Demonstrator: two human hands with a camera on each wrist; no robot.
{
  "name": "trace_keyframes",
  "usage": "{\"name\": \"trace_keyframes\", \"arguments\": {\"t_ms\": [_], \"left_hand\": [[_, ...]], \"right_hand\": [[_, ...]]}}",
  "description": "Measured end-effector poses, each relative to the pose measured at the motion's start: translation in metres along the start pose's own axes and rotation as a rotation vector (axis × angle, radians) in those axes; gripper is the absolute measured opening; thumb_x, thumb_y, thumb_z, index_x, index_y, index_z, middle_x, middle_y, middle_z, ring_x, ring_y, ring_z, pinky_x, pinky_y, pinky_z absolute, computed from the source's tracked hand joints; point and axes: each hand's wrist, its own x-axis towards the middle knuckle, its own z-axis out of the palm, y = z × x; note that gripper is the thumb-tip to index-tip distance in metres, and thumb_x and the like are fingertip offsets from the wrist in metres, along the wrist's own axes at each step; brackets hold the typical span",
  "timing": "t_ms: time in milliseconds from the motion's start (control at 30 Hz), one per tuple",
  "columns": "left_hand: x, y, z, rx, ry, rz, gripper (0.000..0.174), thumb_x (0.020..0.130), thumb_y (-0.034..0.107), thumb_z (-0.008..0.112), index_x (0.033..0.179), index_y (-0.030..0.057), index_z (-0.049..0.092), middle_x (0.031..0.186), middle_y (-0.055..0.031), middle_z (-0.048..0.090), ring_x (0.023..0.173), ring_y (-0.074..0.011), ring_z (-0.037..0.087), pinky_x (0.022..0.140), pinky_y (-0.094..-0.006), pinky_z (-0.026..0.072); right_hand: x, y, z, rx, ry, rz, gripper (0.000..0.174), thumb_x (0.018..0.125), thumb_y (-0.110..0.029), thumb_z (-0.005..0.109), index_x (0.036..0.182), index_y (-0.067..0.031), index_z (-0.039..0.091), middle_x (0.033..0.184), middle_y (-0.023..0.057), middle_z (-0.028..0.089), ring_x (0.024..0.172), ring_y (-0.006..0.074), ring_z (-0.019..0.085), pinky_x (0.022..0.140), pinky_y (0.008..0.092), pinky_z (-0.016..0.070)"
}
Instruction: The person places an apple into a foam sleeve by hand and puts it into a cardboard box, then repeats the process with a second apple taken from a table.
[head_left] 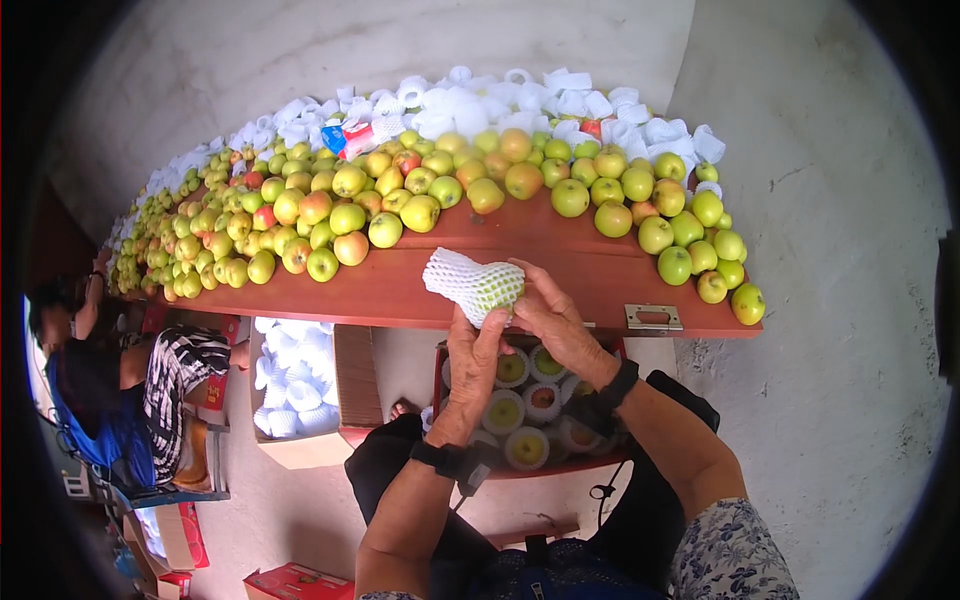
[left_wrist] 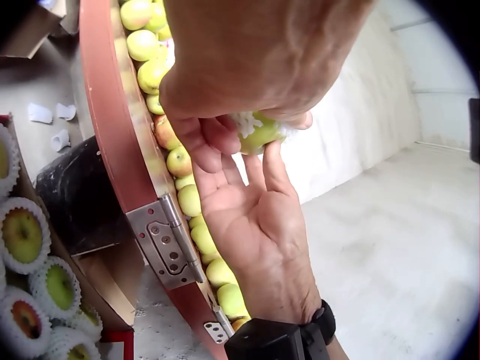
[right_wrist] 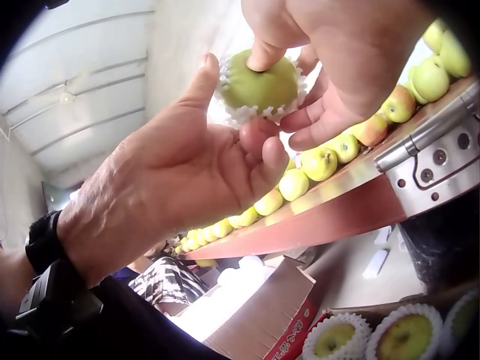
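Observation:
A yellow-green apple [right_wrist: 259,84] sits in a white foam net [head_left: 460,280], held up in front of the table edge. The net's loose end reaches out to the left in the head view. My left hand [head_left: 470,362] grips the apple from below, its thumb up along the side. From the other side my right hand [head_left: 562,325] holds it, with the thumb [right_wrist: 264,54] pressed into the hollow at the apple's end and the fingers at the net's frilled rim. In the left wrist view, my left hand [left_wrist: 262,60] hides much of the apple.
Loose apples [head_left: 330,215] cover much of the red-brown table [head_left: 540,245], with foam nets [head_left: 470,105] heaped behind. Below stands a box of netted apples [head_left: 525,410]; a carton [head_left: 300,450] of foam nets is to its left. Another person [head_left: 130,400] sits at far left.

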Motion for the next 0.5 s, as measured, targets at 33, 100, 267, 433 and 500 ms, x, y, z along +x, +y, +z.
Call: {"name": "trace_keyframes", "arguments": {"t_ms": [33, 100, 267, 433, 500], "left_hand": [[-0.001, 0.002, 0.0, 0.0, 0.0, 0.001, 0.045, 0.095, 0.035, 0.054, 0.124, 0.0018, 0.05, 0.109, -0.007, 0.059, 0.082, -0.0115, 0.058, 0.056, -0.0224, 0.0496], [-0.004, 0.005, 0.001, 0.133, 0.016, 0.02, 0.047, 0.096, 0.036, 0.051, 0.127, 0.001, 0.047, 0.11, -0.0076, 0.058, 0.085, -0.0123, 0.058, 0.056, -0.0226, 0.0487], [-0.005, -0.009, 0.001, 0.308, 0.049, 0.13, 0.049, 0.1, 0.038, 0.042, 0.132, -0.0001, 0.041, 0.116, -0.0093, 0.056, 0.095, -0.0149, 0.056, 0.073, -0.027, 0.0494], [-0.005, -0.009, 0.005, 0.28, 0.046, 0.125, 0.05, 0.102, 0.037, 0.036, 0.134, -0.0018, 0.038, 0.123, -0.0113, 0.052, 0.109, -0.0185, 0.051, 0.094, -0.0317, 0.0426], [-0.007, -0.007, 0.006, 0.249, 0.043, 0.097, 0.05, 0.103, 0.036, 0.036, 0.135, -0.0025, 0.037, 0.127, -0.0124, 0.05, 0.115, -0.02, 0.048, 0.098, -0.0332, 0.0395]], "right_hand": [[0.0, -0.001, 0.0, -0.017, 0.0, 0.0, 0.044, 0.097, -0.009, 0.051, 0.138, -0.0033, 0.036, 0.124, 0.0103, 0.054, 0.113, 0.0172, 0.054, 0.093, 0.0338, 0.0489], [-0.002, 0.002, 0.001, 0.008, -0.009, -0.03, 0.044, 0.096, -0.009, 0.051, 0.138, -0.0037, 0.036, 0.124, 0.0104, 0.054, 0.112, 0.0171, 0.054, 0.093, 0.0339, 0.049], [-0.007, 0.015, 0.002, -0.025, 0.018, -0.056, 0.046, 0.097, -0.012, 0.052, 0.138, -0.0056, 0.034, 0.134, 0.01, 0.047, 0.123, 0.0193, 0.048, 0.103, 0.0375, 0.0429], [-0.007, 0.02, 0.001, -0.126, 0.076, -0.122, 0.045, 0.097, -0.011, 0.053, 0.138, -0.0056, 0.035, 0.134, 0.0101, 0.046, 0.122, 0.0182, 0.048, 0.103, 0.0362, 0.043], [-0.008, 0.019, 0.003, -0.126, 0.086, -0.118, 0.045, 0.097, -0.011, 0.053, 0.137, -0.0055, 0.035, 0.134, 0.01, 0.047, 0.122, 0.0178, 0.048, 0.102, 0.0355, 0.043]]}}
